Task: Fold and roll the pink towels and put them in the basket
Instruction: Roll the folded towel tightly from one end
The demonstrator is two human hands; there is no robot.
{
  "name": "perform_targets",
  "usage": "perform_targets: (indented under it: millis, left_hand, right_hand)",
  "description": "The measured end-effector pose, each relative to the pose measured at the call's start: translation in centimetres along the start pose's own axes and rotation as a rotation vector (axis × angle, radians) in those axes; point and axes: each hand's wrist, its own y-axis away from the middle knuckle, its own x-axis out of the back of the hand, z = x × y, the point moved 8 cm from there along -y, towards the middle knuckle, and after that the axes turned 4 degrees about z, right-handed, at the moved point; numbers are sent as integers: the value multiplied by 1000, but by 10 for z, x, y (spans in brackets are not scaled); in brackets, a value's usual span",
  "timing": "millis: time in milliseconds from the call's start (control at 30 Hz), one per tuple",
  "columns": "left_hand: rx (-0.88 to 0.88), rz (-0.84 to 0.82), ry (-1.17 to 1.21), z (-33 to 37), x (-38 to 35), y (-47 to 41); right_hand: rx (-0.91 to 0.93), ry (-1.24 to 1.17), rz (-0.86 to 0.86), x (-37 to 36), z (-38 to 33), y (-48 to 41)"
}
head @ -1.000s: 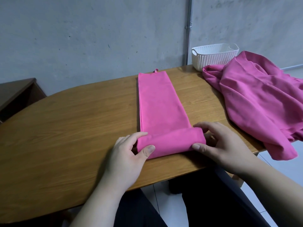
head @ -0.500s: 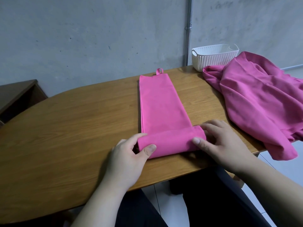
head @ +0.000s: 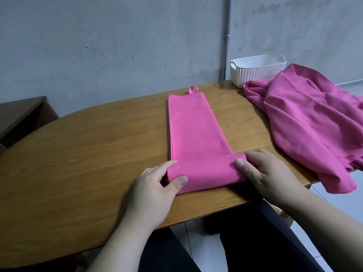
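Note:
A pink towel [head: 193, 132], folded into a long narrow strip, lies on the wooden table [head: 88, 158] and points away from me, with a small loop at its far end. Its near end is rolled into a short fat roll [head: 206, 174]. My left hand [head: 157, 185] pinches the roll's left end, thumb on top. My right hand [head: 263, 170] holds the right end the same way. A white woven basket [head: 257, 70] stands at the table's far right corner; nothing shows above its rim.
A heap of loose pink towels [head: 306, 122] covers the table's right side and hangs over the edge, touching the basket. A dark wooden cabinet [head: 21, 114] stands to the left. A concrete wall is behind, and my dark-trousered legs are under the table's edge.
The roll has advanced slightly away from me, taking up more of the strip. The loop at the far end now sticks out flat. Both hands stay on the roll's ends.

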Motion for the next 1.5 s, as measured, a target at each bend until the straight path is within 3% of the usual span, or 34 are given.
perform_targets:
  millis: [333, 700, 900, 1033, 1233, 1500]
  left_hand:
    - [-50, 9, 3, 5, 0, 0]
    - [-26, -18, 63, -12, -6, -1]
    - [5, 11, 69, -14, -6, -3]
    - [-96, 70, 39, 0, 2, -1]
    - [-127, 23, 40, 0, 2, 2]
    - [-38, -13, 64, -3, -2, 0]
  right_hand:
    - [71, -145, 29, 6, -2, 8]
    - [1, -56, -9, 3, -1, 2]
    - [108, -83, 2, 3, -5, 9]
    - [82, -143, 29, 5, 0, 8]
    - [10, -95, 6, 2, 8, 8]
    - [75, -30, -29, 1, -2, 7]
